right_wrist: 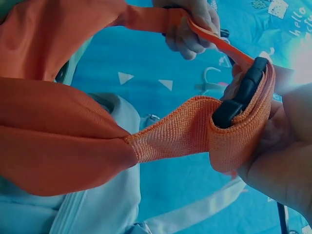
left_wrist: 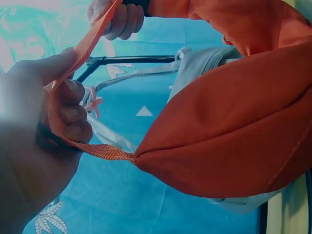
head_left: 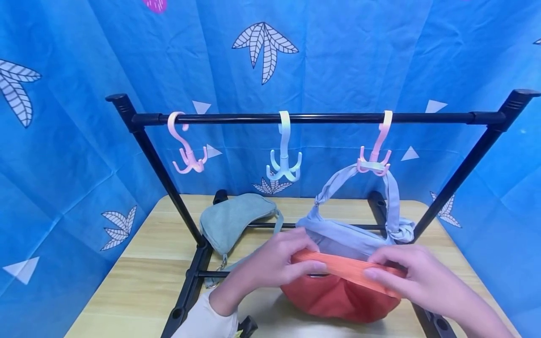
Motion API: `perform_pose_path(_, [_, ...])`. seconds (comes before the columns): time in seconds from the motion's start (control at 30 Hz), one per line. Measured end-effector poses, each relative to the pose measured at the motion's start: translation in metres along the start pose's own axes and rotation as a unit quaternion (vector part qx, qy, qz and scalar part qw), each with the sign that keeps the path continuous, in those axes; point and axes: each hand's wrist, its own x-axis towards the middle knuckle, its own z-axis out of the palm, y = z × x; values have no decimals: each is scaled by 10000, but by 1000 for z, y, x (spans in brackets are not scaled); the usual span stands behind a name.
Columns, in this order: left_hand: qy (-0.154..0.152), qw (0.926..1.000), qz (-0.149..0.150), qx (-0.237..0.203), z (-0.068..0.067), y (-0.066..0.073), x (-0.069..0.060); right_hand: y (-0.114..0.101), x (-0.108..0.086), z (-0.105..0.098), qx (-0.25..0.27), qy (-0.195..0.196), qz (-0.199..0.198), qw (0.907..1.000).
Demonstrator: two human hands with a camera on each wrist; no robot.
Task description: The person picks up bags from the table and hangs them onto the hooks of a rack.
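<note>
An orange-red bag [head_left: 342, 298] hangs low over the table, held by its orange strap [head_left: 348, 268]. My left hand [head_left: 274, 258] pinches the strap at its left end, thumb in front; in the left wrist view the strap [left_wrist: 105, 151] runs through my curled fingers. At the strap's right end my right hand [head_left: 416, 277] grips it, and the right wrist view shows a black buckle [right_wrist: 241, 95] with folded webbing in that hand. Behind it, a light blue-grey bag [head_left: 351, 234] hangs by its strap from the right pink hook [head_left: 376, 145].
A black rack bar [head_left: 329, 118] crosses above, bearing a pink hook [head_left: 189, 157] at left and a pale blue hook [head_left: 284, 150] mid-bar, both holding nothing. A grey-green bag [head_left: 236, 220] lies on the wooden table [head_left: 131, 272] at left. Blue patterned cloth [head_left: 338, 56] surrounds everything.
</note>
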Motion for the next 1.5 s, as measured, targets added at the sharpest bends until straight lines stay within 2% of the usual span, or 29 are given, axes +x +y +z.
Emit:
perform_pose_path(0.13, [5, 9999, 34, 116, -9, 1, -3, -2, 7, 2, 357, -74, -222, 9991])
perform_pose_path(0.27, [-36, 9998, -133, 145, -20, 3, -7, -7, 14, 4, 622, -186, -240, 9976])
perform_pose_path(0.37, [-51, 9993, -225, 279, -27, 3, -10, -12, 20, 6, 746, -264, -108, 9968])
perform_pose_path(0.53, [-6, 9992, -103, 385, -35, 1, -14, -23, 30, 9, 634, -223, 126, 9977])
perform_pose_path(0.77, [160, 9994, 62, 315, -47, -1, -17, -37, 40, 12, 220, -62, 16, 9997])
perform_pose_path(0.9, [343, 9981, 355, 363, -52, -5, -16, -47, 44, 16, -314, 319, -137, 9989])
perform_pose_path(1.0, [439, 9970, 494, 394, -55, -7, -16, -51, 49, 19, -733, 688, -499, 9937])
perform_pose_path(1.13, [454, 9978, 309, 375, -60, -7, -17, -55, 54, 22, -1115, 1001, -831, 9852])
perform_pose_path(1.3, [440, 9981, -10, 425, -66, -5, -20, -58, 58, 23, -1304, 1064, -792, 9825])
perform_pose_path(1.4, [447, 9978, -30, 488, -71, -4, -20, -60, 61, 23, -1362, 1141, -793, 9809])
perform_pose_path(1.5, [485, 9967, 87, 639, -75, -4, -19, -62, 64, 22, -1450, 1272, -868, 9774])
